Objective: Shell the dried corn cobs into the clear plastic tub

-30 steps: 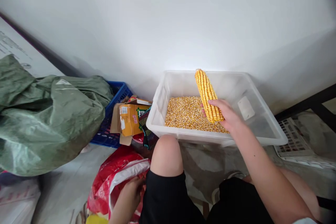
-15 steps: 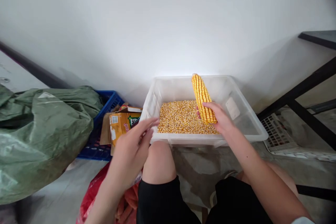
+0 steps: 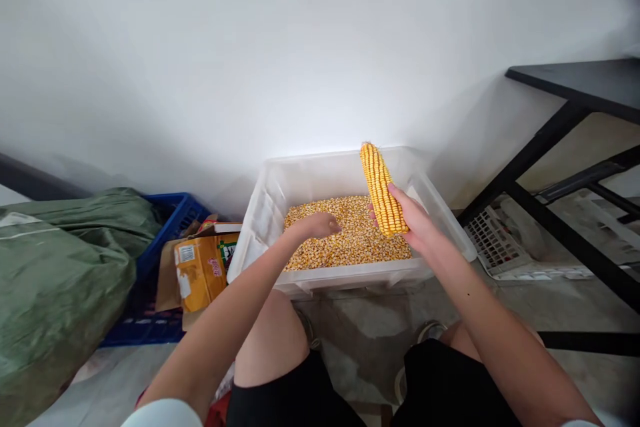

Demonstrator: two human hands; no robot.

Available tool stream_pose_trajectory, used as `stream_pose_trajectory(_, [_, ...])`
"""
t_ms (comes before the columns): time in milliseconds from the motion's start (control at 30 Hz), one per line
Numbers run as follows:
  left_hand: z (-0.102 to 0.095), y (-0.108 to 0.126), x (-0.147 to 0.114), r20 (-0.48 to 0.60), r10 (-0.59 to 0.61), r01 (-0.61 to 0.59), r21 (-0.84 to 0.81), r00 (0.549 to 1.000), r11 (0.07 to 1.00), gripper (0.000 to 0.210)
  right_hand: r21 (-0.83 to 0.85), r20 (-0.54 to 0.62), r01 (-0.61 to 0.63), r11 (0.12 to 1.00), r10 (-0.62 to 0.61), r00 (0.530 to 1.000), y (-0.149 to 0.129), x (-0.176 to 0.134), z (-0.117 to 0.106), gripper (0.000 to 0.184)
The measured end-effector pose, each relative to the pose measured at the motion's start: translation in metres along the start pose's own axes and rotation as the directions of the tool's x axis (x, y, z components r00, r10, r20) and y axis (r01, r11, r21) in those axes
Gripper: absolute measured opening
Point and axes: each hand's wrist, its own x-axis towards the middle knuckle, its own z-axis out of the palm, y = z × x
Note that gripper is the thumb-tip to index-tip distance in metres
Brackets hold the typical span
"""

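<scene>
My right hand is wrapped round the lower end of a yellow corn cob, its rows of kernels whole on the side I see. The cob leans up and slightly left over a translucent plastic bin. Loose corn kernels cover the bin's floor. Over the left half of these kernels is my left hand, its back toward me and its fingers curled in. Whatever those fingers may hold is hidden, and I cannot tell whether they touch the kernels.
Left of the bin, a blue crate holds flattened cardboard packaging, with a large green bag over it. A black-framed table and a white basket are at right. The white wall rises behind.
My left hand has moved right and forward, from beside the bin's left front corner to over the kernels, its fingers curling. My right hand still holds the corn cob. The view has turned slightly right.
</scene>
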Motion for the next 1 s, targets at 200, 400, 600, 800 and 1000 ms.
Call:
stream_pose_trajectory(200, [-0.012, 0.056, -0.009, -0.186, 0.029, -0.172, -0.823, 0.982, 0.542, 0.063, -0.086, 0.071, 0.013, 0.996, -0.007, 0.997, 0.005, 0.011, 0.023, 0.035])
stream_pose_trajectory(400, [0.004, 0.077, -0.014, -0.275, -0.116, -0.259, -0.956, 0.954, 0.139, 0.054, -0.086, 0.141, 0.065, 0.994, -0.053, 0.989, 0.018, 0.013, 0.04, 0.024])
stream_pose_trajectory(600, [-0.007, 0.068, -0.026, -0.22, -0.216, -0.246, -0.964, 0.951, -0.097, 0.05, -0.22, 0.29, 0.009, 0.976, 0.056, 0.956, 0.02, 0.007, 0.046, 0.032])
stream_pose_trajectory(800, [-0.003, 0.067, -0.032, -0.268, -0.342, -0.297, -0.954, 0.901, -0.037, 0.044, -0.499, 0.351, 0.191, 0.845, -0.005, 0.936, 0.02, 0.002, 0.047, 0.04])
stream_pose_trajectory(1000, [0.007, 0.069, -0.03, -0.307, -0.336, -0.305, -0.95, 0.89, 0.06, 0.049, -0.628, 0.438, 0.262, 0.733, 0.054, 0.898, 0.014, 0.002, 0.035, 0.038])
